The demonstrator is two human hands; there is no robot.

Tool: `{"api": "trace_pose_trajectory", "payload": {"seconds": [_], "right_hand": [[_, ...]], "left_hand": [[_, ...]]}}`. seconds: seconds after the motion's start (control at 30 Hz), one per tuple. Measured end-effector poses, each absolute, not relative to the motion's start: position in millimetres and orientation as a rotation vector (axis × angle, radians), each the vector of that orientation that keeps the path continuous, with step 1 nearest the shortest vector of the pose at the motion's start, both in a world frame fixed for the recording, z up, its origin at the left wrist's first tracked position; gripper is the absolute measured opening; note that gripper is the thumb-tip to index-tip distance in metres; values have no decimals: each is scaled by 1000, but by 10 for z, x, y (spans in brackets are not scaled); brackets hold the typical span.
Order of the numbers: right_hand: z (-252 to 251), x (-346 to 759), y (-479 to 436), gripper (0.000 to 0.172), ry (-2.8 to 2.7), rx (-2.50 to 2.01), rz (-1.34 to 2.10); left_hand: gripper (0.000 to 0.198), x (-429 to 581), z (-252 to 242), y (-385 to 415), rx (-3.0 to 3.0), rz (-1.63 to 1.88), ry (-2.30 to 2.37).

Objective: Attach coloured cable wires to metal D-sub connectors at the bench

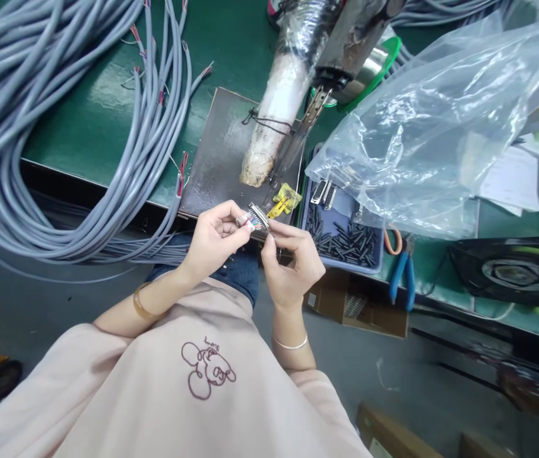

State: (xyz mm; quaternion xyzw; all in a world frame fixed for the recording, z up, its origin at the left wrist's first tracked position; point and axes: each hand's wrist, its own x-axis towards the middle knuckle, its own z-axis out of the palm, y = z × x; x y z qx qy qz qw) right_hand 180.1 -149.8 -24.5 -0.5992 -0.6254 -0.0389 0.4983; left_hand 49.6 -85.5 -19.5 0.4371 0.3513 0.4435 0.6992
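"What's on the green bench (235, 44), R side?"
"Big clear plastic bag (441, 127), crumpled, w/ white papers (512, 175) just beside it."
"And nr. the edge?"
"Pliers (409, 280) w/ blue handles, plus a blk. fan (517, 273) w/ round grille."
"Anything on the grey floor (345, 366)?"
"Yep, brown cardboard box (396, 436), only partly visible."

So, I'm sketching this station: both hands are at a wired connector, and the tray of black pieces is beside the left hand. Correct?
Wrong side: the head view shows the tray of black pieces beside the right hand, not the left hand. Both hands are at the wired connector.
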Motion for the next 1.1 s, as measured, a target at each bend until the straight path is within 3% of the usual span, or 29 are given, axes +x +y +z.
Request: {"api": "trace_pose_trajectory", "payload": {"seconds": [1.1], "right_hand": [[-123,1882,-1297,16,-1597,-1459,-86]], "left_hand": [[20,567,-120,-670,1029,1012,847]]}}
